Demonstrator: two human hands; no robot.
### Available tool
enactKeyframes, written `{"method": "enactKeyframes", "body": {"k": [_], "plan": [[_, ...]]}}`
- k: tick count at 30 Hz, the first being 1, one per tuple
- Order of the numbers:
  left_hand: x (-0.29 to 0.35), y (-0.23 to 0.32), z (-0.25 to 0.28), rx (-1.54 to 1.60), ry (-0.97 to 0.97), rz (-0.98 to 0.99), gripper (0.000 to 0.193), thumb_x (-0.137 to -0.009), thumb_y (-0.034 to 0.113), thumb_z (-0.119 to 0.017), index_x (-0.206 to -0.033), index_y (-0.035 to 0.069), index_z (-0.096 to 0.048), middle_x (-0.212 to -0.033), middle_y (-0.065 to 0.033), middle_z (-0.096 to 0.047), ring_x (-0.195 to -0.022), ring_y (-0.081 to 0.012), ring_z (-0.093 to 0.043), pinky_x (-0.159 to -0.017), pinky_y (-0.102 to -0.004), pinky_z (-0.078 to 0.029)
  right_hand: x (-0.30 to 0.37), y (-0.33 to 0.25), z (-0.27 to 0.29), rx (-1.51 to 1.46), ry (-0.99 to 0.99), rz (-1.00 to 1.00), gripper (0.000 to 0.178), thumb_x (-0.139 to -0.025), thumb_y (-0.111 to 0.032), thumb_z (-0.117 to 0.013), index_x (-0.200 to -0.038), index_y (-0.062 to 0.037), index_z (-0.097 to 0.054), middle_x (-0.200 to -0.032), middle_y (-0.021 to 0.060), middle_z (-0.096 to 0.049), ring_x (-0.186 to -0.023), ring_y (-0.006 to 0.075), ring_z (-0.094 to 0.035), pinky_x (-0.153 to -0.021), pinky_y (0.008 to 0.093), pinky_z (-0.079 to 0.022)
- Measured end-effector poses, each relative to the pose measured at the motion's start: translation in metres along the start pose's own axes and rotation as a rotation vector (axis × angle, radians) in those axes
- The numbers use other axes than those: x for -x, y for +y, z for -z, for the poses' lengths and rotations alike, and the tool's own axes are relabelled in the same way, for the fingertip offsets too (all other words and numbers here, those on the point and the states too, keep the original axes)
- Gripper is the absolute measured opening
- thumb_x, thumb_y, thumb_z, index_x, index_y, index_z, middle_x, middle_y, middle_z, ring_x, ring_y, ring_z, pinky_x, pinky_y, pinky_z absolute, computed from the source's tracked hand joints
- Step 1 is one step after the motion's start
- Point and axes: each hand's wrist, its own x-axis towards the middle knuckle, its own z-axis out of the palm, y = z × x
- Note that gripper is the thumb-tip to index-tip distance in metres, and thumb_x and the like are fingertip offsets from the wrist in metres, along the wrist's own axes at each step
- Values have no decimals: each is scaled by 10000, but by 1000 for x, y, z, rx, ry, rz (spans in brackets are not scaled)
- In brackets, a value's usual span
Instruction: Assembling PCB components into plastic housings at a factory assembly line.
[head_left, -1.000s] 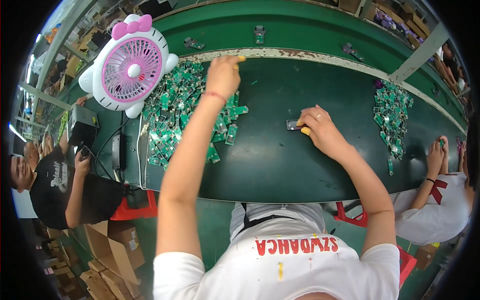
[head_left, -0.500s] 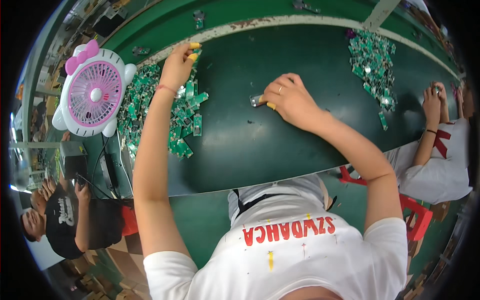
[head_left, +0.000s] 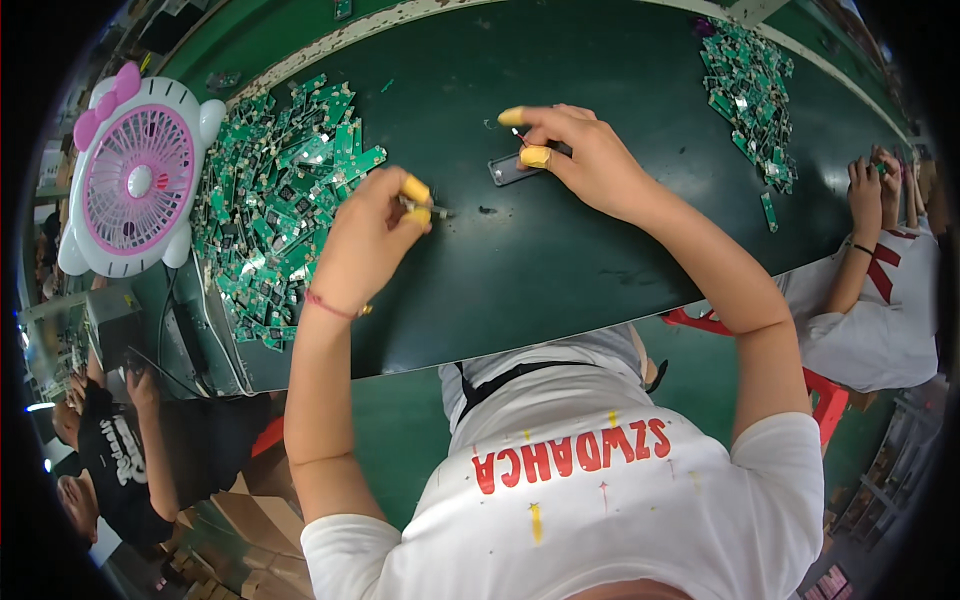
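My left hand (head_left: 368, 235) is beside the left pile of green circuit boards (head_left: 285, 200). Its yellow-covered thumb and forefinger pinch a small thin piece (head_left: 441, 211), seen nearly edge-on; it looks like a small circuit board. Farther right, my right hand (head_left: 590, 165) is over the table with its thumb and forefinger bent toward each other, both in yellow covers. Between them shows a small white-and-red part (head_left: 519, 135), mostly hidden by the fingers. Under that hand a grey, shallow rectangular case (head_left: 510, 171) lies on the dark tabletop, its right end hidden by the thumb.
A pink-and-white cat-shaped fan (head_left: 140, 180) stands left of the boards. Another board pile (head_left: 750, 100) lies at the far right, with one loose board (head_left: 769, 212) near it. Co-workers sit at both sides; one person's hands (head_left: 872, 190) are at the right table end.
My left hand has come nearer, away from the far side of the board pile. My right hand has lifted slightly, and the case now lies partly uncovered below its fingers. The view has shifted.
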Motion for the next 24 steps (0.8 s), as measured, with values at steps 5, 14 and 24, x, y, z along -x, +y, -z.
{"method": "enactKeyframes", "body": {"k": [5,14,24], "plan": [[-37,21,-24,711,156,74,126,-826,11,-543,-929,-4,-473,-931,-76,-566,-814,-170,-628,-668,-233,-468,0,-3,1,-311,-20,-282,100,-868,-45,-495,-963,-14,-496,-789,53,-619,-734,119,-565,-737,248,-430],[-37,29,-62,443,356,-329,304,-761,-34,-532,-1031,70,-625,-950,-86,-517,-800,-148,-536,-685,-240,-434,-7,-39,6,-633,-38,-293,83,-875,-68,-429,-848,-21,-492,-676,16,-501,-625,69,-462,-595,208,-371],[-34,29,-70,448,459,-361,259,-769,-34,-573,-1019,28,-596,-879,-86,-635,-719,-171,-617,-620,-271,-475,1,-39,1,-760,-36,-322,107,-861,-117,-473,-802,-35,-506,-631,14,-495,-569,71,-455,-545,212,-363]]}}
